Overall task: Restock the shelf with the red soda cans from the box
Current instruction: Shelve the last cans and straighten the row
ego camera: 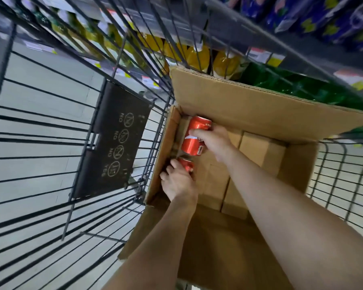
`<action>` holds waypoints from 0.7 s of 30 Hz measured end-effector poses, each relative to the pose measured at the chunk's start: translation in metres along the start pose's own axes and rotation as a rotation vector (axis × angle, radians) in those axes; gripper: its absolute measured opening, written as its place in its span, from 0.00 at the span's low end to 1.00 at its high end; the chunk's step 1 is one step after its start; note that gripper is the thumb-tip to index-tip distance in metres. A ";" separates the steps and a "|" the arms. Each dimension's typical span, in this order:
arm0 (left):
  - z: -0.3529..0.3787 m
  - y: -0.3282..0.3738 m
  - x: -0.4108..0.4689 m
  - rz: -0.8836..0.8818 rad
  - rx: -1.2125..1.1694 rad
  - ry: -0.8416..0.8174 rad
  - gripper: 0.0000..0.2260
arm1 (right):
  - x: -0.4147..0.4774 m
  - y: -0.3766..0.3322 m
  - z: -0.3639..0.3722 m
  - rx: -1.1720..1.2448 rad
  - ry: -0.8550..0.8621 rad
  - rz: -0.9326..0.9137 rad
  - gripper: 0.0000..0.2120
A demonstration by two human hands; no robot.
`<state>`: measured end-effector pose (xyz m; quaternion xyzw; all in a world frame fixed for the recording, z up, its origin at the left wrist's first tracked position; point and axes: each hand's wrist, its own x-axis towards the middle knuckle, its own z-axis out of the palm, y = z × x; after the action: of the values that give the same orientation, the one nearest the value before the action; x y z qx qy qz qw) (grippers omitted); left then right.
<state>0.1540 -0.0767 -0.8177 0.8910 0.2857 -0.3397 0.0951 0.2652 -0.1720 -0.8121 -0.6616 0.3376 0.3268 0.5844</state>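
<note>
Right hand: the right hand [215, 143] reaches deep into the box, thumb and fingers wrapped round a red soda can [194, 138].
Left hand: the left hand [177, 182] is nearer the person, fingers curled over a second red can [186, 164], gripping it.
Cans relative to hands: the first can lies tilted at the box's far left corner, just left of the right palm; the second sits just past the left fingertips, against the left wall, mostly hidden by them. The two cans are just beside each other.
Box: an open cardboard box [249, 107], its far flap standing up, its near flap folded towards the person.
Box contents: smaller plain cartons [260, 150] line the bottom, under and right of the hands.
Surface: the box rests in a black wire trolley [50, 143], with a dark plastic panel [115, 139] of warning symbols on the left.
Room: a shop aisle, pale floor [40, 70] showing through the wires.
Shelf: the shelving [235, 36] rises beyond the trolley, carrying yellow bottles [197, 56], green bottles [291, 85], blue packs [323, 21] and price tags [264, 55], all blurred.
</note>
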 end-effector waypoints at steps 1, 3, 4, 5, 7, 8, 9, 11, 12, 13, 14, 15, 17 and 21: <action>-0.001 0.000 0.001 -0.015 -0.040 -0.006 0.29 | -0.008 0.000 -0.009 0.012 -0.014 -0.014 0.10; -0.003 0.000 0.001 -0.032 -0.125 0.006 0.32 | -0.023 0.000 -0.027 0.044 -0.031 -0.039 0.10; -0.004 0.000 -0.001 -0.022 -0.162 0.012 0.34 | -0.030 0.000 -0.035 0.055 -0.033 -0.056 0.13; -0.007 0.001 -0.006 0.001 -0.197 0.014 0.35 | -0.041 0.000 -0.044 0.048 -0.025 -0.080 0.18; -0.017 0.000 -0.018 0.077 -0.234 0.023 0.35 | -0.066 -0.001 -0.063 0.064 0.012 -0.140 0.31; -0.027 0.000 -0.027 0.122 -0.234 0.030 0.35 | -0.081 -0.003 -0.073 0.092 0.041 -0.159 0.35; -0.038 0.000 -0.037 0.171 -0.236 0.038 0.35 | -0.099 -0.005 -0.083 0.114 0.059 -0.180 0.35; -0.063 -0.001 -0.060 0.272 -0.271 0.056 0.33 | -0.142 -0.011 -0.104 0.119 0.100 -0.233 0.30; -0.076 -0.002 -0.075 0.316 -0.309 0.063 0.32 | -0.165 -0.014 -0.115 0.114 0.135 -0.258 0.27; -0.091 -0.002 -0.091 0.362 -0.357 0.073 0.31 | -0.187 -0.017 -0.125 0.104 0.168 -0.290 0.26; -0.106 -0.002 -0.108 0.412 -0.405 0.088 0.30 | -0.210 -0.020 -0.135 0.102 0.202 -0.320 0.26; -0.121 -0.002 -0.126 0.472 -0.447 0.105 0.29 | -0.233 -0.022 -0.144 0.103 0.228 -0.346 0.27; -0.150 0.001 -0.164 0.596 -0.507 0.125 0.31 | -0.279 -0.026 -0.160 0.135 0.285 -0.397 0.29; -0.195 0.017 -0.232 0.795 -0.529 0.114 0.34 | -0.364 -0.034 -0.191 0.215 0.397 -0.472 0.27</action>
<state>0.1308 -0.1228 -0.5183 0.8937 0.0044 -0.1433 0.4253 0.0973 -0.3356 -0.4721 -0.7070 0.3146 0.0093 0.6333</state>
